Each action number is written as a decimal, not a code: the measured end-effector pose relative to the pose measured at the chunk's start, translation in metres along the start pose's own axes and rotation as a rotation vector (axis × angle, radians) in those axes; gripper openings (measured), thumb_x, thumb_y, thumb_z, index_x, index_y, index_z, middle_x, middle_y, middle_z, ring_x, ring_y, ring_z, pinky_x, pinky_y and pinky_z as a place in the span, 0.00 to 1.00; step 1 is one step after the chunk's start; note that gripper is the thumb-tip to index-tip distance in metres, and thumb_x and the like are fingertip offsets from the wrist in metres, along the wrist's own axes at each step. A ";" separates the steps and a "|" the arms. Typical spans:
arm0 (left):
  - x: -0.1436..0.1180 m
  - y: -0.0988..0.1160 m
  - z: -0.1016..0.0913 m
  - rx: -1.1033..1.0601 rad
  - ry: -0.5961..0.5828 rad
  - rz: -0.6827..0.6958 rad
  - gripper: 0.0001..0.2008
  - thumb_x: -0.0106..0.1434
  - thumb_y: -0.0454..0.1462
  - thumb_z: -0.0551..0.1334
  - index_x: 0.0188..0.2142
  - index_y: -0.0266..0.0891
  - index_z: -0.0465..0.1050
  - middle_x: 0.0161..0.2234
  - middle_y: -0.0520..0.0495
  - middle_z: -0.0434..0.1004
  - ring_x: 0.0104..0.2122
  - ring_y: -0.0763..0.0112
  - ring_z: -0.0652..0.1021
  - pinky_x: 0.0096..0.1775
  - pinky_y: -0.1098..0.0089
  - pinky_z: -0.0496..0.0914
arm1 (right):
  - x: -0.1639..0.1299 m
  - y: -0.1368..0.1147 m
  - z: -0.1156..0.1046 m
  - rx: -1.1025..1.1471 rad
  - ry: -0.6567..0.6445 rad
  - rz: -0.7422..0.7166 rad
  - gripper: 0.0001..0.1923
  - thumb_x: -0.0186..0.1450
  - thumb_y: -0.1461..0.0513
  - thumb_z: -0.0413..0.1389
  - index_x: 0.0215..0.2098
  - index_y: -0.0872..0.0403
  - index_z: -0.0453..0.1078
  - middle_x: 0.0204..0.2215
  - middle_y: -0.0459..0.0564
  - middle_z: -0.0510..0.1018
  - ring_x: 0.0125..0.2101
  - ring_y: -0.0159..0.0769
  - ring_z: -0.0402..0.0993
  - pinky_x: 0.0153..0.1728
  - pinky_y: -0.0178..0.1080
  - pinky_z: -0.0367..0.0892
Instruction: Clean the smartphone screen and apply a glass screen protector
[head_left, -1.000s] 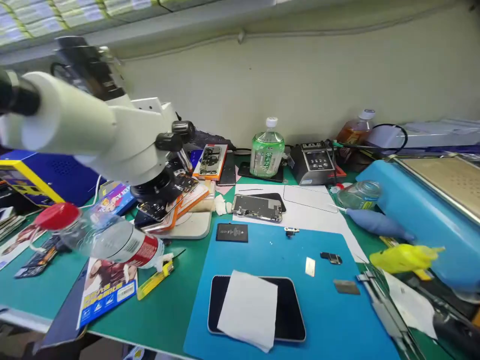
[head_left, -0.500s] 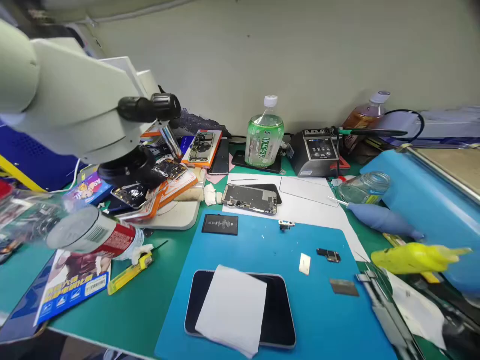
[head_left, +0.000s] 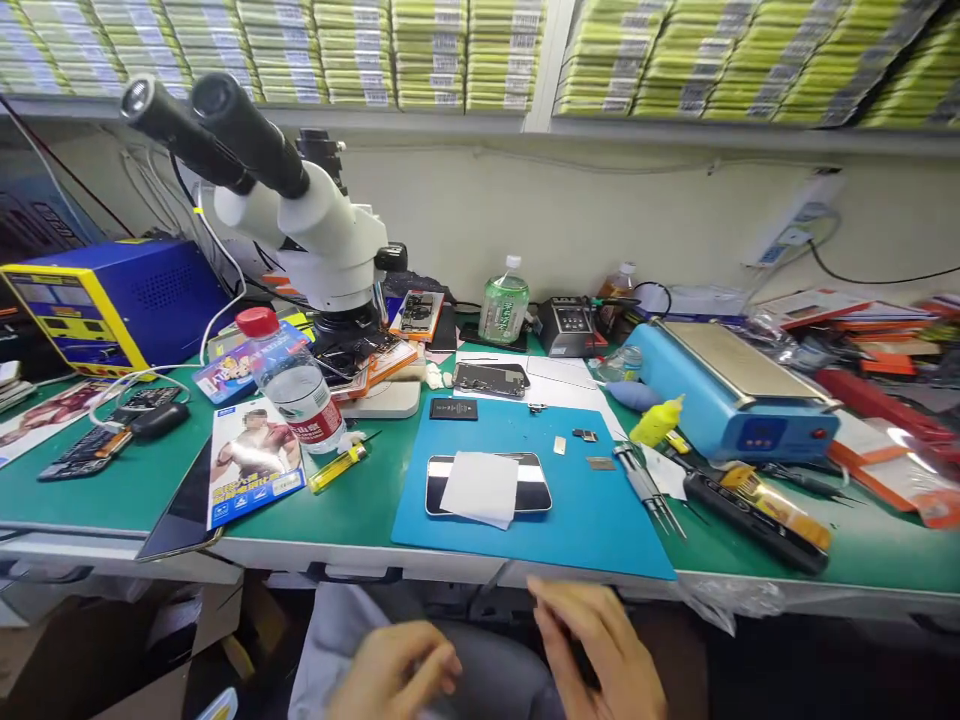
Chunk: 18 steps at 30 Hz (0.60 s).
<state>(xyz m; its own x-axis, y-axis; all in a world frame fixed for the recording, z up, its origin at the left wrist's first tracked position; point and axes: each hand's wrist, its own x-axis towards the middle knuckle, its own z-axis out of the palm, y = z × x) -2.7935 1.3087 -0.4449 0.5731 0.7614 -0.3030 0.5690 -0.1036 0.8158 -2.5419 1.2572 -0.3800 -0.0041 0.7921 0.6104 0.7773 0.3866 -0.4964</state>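
Both my hands are low in front of the bench, over my lap. My left hand [head_left: 397,668] is loosely curled and holds nothing that I can see. My right hand [head_left: 600,645] has its fingers stretched and slightly apart, blurred, also with nothing in it. Above them on the blue mat [head_left: 592,510] lies a phone [head_left: 435,490] face up with a white sheet [head_left: 480,487] on it. Small loose parts [head_left: 585,435], a battery [head_left: 453,408] and an opened phone frame [head_left: 491,378] lie farther back.
A white microscope [head_left: 315,230] stands at the left, with a red-capped water bottle [head_left: 292,380] and a blue and yellow box [head_left: 105,300] near it. A green bottle [head_left: 504,305], a small station [head_left: 568,325] and a blue heating plate [head_left: 731,400] stand behind. Tweezers [head_left: 649,490] lie at the mat's right edge.
The view has pulled back and up from close over the mat, so the whole bench and the shelves now show. Both hands have come into view at the bottom.
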 end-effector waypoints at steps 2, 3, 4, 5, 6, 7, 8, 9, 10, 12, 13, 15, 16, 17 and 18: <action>-0.012 0.023 -0.040 -0.017 0.178 0.085 0.26 0.76 0.56 0.48 0.40 0.49 0.81 0.38 0.46 0.85 0.41 0.58 0.83 0.46 0.62 0.76 | 0.047 -0.012 -0.004 -0.182 0.044 -0.147 0.19 0.75 0.66 0.58 0.61 0.48 0.75 0.47 0.54 0.85 0.47 0.44 0.82 0.48 0.45 0.78; -0.013 0.033 -0.060 -0.008 0.319 0.159 0.22 0.76 0.55 0.52 0.42 0.49 0.81 0.39 0.46 0.85 0.41 0.58 0.82 0.46 0.62 0.76 | 0.067 -0.015 -0.002 -0.252 0.034 -0.187 0.18 0.75 0.65 0.58 0.62 0.50 0.74 0.51 0.55 0.84 0.51 0.47 0.81 0.50 0.49 0.77; -0.011 0.043 -0.077 0.043 0.455 0.225 0.16 0.75 0.53 0.58 0.45 0.50 0.80 0.43 0.47 0.85 0.44 0.57 0.82 0.48 0.62 0.75 | 0.082 -0.015 0.003 -0.290 -0.003 -0.213 0.19 0.76 0.63 0.57 0.64 0.52 0.72 0.55 0.57 0.83 0.55 0.50 0.79 0.54 0.52 0.77; -0.006 0.051 -0.093 0.124 0.518 0.284 0.14 0.73 0.51 0.62 0.51 0.52 0.79 0.50 0.47 0.84 0.51 0.55 0.81 0.53 0.60 0.74 | 0.092 -0.014 0.010 -0.304 -0.017 -0.231 0.18 0.76 0.62 0.57 0.63 0.53 0.73 0.57 0.57 0.83 0.57 0.51 0.79 0.56 0.54 0.75; 0.002 0.057 -0.105 0.206 0.548 0.333 0.18 0.71 0.50 0.65 0.59 0.54 0.75 0.56 0.47 0.82 0.57 0.53 0.79 0.59 0.57 0.72 | 0.099 -0.012 0.016 -0.306 -0.030 -0.241 0.17 0.77 0.61 0.57 0.62 0.53 0.73 0.57 0.56 0.83 0.58 0.51 0.78 0.58 0.56 0.74; 0.011 0.063 -0.113 0.277 0.551 0.354 0.25 0.70 0.48 0.67 0.65 0.55 0.70 0.62 0.47 0.78 0.61 0.52 0.76 0.62 0.54 0.70 | 0.101 -0.010 0.022 -0.296 -0.033 -0.247 0.15 0.77 0.61 0.56 0.60 0.52 0.74 0.56 0.54 0.84 0.57 0.50 0.79 0.60 0.56 0.73; 0.021 0.067 -0.119 0.326 0.531 0.367 0.31 0.69 0.47 0.69 0.69 0.56 0.65 0.66 0.46 0.75 0.65 0.51 0.73 0.65 0.52 0.68 | 0.101 -0.008 0.026 -0.283 -0.023 -0.249 0.12 0.77 0.61 0.56 0.57 0.51 0.76 0.53 0.51 0.85 0.55 0.48 0.80 0.61 0.56 0.72; 0.032 0.070 -0.122 0.360 0.499 0.367 0.37 0.67 0.46 0.71 0.72 0.56 0.60 0.69 0.45 0.71 0.67 0.51 0.71 0.66 0.51 0.67 | 0.099 -0.006 0.028 -0.272 -0.009 -0.247 0.11 0.77 0.63 0.55 0.55 0.50 0.76 0.49 0.49 0.86 0.53 0.46 0.81 0.62 0.56 0.71; 0.042 0.072 -0.124 0.382 0.461 0.360 0.42 0.66 0.45 0.73 0.73 0.55 0.56 0.70 0.45 0.68 0.68 0.50 0.69 0.67 0.50 0.66 | 0.096 -0.005 0.028 -0.261 0.007 -0.245 0.12 0.77 0.66 0.54 0.53 0.49 0.77 0.46 0.47 0.87 0.50 0.43 0.82 0.63 0.56 0.70; 0.058 0.075 -0.122 0.412 0.393 0.330 0.49 0.62 0.45 0.76 0.75 0.54 0.53 0.71 0.43 0.68 0.68 0.47 0.68 0.67 0.46 0.66 | 0.087 -0.001 0.019 -0.224 0.054 -0.232 0.15 0.76 0.70 0.53 0.53 0.48 0.76 0.41 0.46 0.86 0.45 0.40 0.82 0.62 0.53 0.70; 0.064 0.076 -0.121 0.424 0.373 0.310 0.50 0.60 0.46 0.77 0.75 0.54 0.52 0.69 0.42 0.69 0.67 0.46 0.69 0.66 0.44 0.66 | 0.082 0.002 0.012 -0.200 0.098 -0.207 0.15 0.76 0.70 0.53 0.52 0.48 0.76 0.40 0.46 0.86 0.44 0.39 0.82 0.60 0.51 0.71; 0.073 0.077 -0.119 0.427 0.361 0.269 0.50 0.61 0.46 0.77 0.75 0.56 0.53 0.65 0.43 0.73 0.64 0.45 0.71 0.65 0.42 0.66 | 0.070 0.013 -0.010 -0.158 0.220 -0.051 0.11 0.76 0.67 0.55 0.50 0.48 0.77 0.41 0.47 0.86 0.43 0.40 0.82 0.54 0.47 0.74; 0.075 0.077 -0.119 0.414 0.360 0.257 0.48 0.62 0.45 0.76 0.75 0.57 0.54 0.64 0.44 0.75 0.63 0.45 0.71 0.64 0.42 0.66 | 0.064 0.020 -0.022 -0.166 0.286 0.104 0.08 0.76 0.63 0.56 0.49 0.47 0.77 0.42 0.49 0.85 0.44 0.41 0.82 0.52 0.46 0.75; 0.076 0.077 -0.119 0.392 0.357 0.252 0.47 0.63 0.44 0.75 0.75 0.58 0.54 0.63 0.44 0.75 0.63 0.46 0.72 0.64 0.42 0.66 | 0.057 0.027 -0.034 -0.183 0.329 0.310 0.08 0.77 0.58 0.56 0.48 0.47 0.78 0.44 0.50 0.85 0.45 0.43 0.82 0.50 0.45 0.75; 0.077 0.077 -0.119 0.368 0.354 0.249 0.46 0.64 0.44 0.75 0.75 0.58 0.54 0.62 0.44 0.75 0.62 0.47 0.72 0.64 0.43 0.66 | 0.050 0.035 -0.045 -0.188 0.353 0.474 0.11 0.76 0.53 0.57 0.47 0.48 0.79 0.45 0.50 0.86 0.45 0.45 0.82 0.48 0.44 0.75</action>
<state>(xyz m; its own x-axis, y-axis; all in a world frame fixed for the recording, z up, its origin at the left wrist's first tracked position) -2.7763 1.4357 -0.3469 0.5195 0.8470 0.1124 0.6460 -0.4755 0.5972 -2.4865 1.2892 -0.3393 0.5519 0.6409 0.5335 0.7412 -0.0839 -0.6660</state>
